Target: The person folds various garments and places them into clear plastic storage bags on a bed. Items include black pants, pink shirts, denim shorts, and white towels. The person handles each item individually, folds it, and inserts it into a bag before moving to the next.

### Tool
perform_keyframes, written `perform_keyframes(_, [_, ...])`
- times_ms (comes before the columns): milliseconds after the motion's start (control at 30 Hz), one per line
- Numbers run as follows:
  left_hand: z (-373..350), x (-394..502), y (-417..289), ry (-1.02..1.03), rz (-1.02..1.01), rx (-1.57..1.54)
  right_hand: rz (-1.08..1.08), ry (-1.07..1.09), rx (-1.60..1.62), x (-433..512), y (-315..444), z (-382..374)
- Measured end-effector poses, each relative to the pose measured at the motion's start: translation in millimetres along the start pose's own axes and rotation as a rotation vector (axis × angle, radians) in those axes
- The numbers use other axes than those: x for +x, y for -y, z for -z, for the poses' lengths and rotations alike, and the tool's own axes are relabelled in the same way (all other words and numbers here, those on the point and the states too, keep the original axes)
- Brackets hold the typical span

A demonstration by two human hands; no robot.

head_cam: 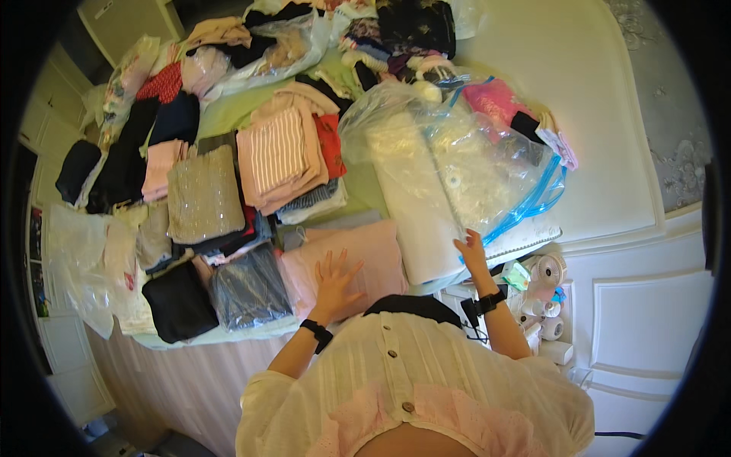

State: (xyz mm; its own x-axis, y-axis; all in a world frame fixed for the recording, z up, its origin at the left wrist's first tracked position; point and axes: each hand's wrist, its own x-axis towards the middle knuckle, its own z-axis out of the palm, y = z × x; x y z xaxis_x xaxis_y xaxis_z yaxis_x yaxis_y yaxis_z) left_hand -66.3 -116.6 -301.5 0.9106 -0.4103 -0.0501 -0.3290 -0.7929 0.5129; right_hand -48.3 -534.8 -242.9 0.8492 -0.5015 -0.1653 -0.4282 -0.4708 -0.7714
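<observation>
My left hand (337, 283) lies flat with spread fingers on a folded pink cloth (371, 251). My right hand (473, 251) is at the near edge of a clear plastic bag (502, 171) with a blue zip edge; whether its fingertips grip the plastic cannot be told. Between the hands lies a long folded white cloth (414, 200), its far part under clear plastic. Left of my left hand are a dark folded garment in clear plastic (251, 288) and a black folded garment (180, 303). Farther back sits a stack topped by a pink-and-white striped garment (274, 151).
More clothes cover the bed, among them a beige sparkly garment (205, 194), a red patterned one (161, 83) and a pink one (494, 103) at the bag. A crumpled clear bag (80, 257) hangs over the left edge. A small fan (551, 268) stands beside the bed at right.
</observation>
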Motion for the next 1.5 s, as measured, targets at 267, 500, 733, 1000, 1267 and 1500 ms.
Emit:
perform_keyframes(267, [-46, 29, 51, 0.339, 0.114, 0.087, -0.222, -0.739, -0.248, 74, -63, 108])
perform_keyframes(500, [-38, 34, 44, 0.444, 0.157, 0.076, -0.405, -0.213, 0.656, 110, -31, 109])
perform_keyframes(733, [-28, 34, 31, 0.411, 0.186, 0.079, -0.269, 0.143, 0.701, 73, 53, 39])
perform_keyframes(1000, [-32, 30, 34, 0.298, 0.177, 0.019, -0.135, -0.162, 0.758, 47, 78, 72])
perform_keyframes(1267, [-31, 30, 30, 0.275, 0.181, 0.043, 0.317, -0.658, 0.937, 17, 133, 141])
perform_keyframes(1500, [-26, 31, 28, 0.297, 0.194, 0.054, 0.228, -0.656, 0.896, -4, 140, 128])
